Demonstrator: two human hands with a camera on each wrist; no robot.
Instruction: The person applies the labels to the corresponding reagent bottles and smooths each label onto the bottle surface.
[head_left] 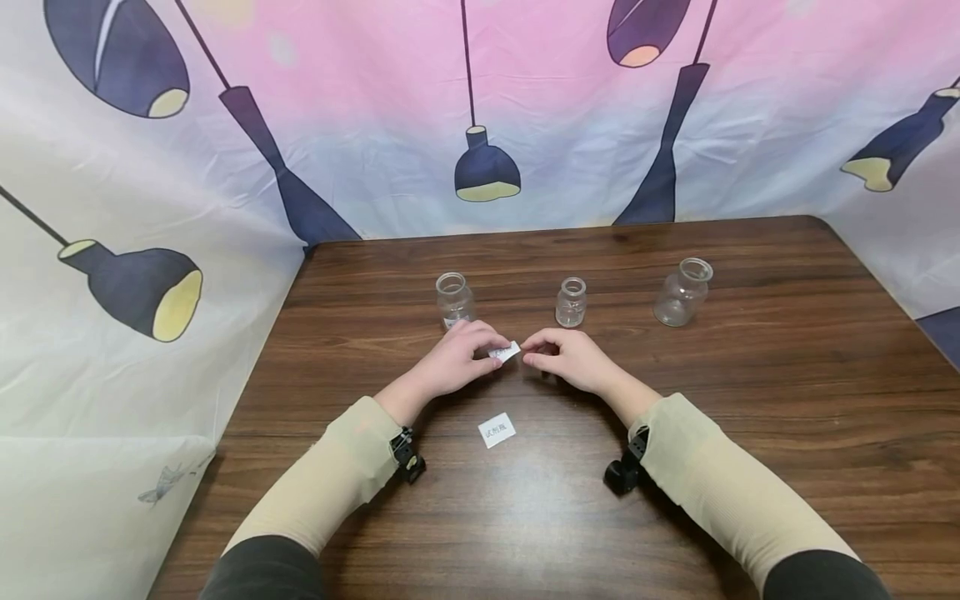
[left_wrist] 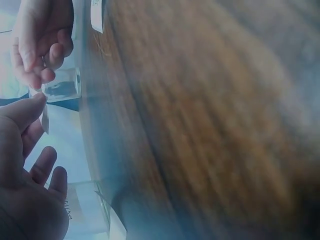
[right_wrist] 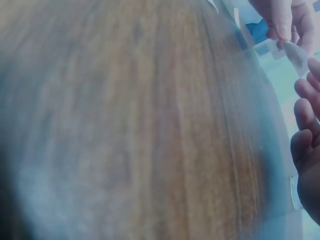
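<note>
My left hand pinches a small white paper label between thumb and fingers, above the tabletop. Dark print shows on the label in the right wrist view. Just to its right is my right hand, thumb and index finger apart; whether a fingertip touches the label's edge is unclear. A second white label with dark characters lies flat on the table, nearer to me. Behind my left hand stands a clear glass jar with a white label low on its front, partly hidden by that hand.
A smaller clear glass jar stands behind my right hand, and a larger one is farther right. All are lidless on the brown wooden table. A patterned cloth hangs behind and beside the table.
</note>
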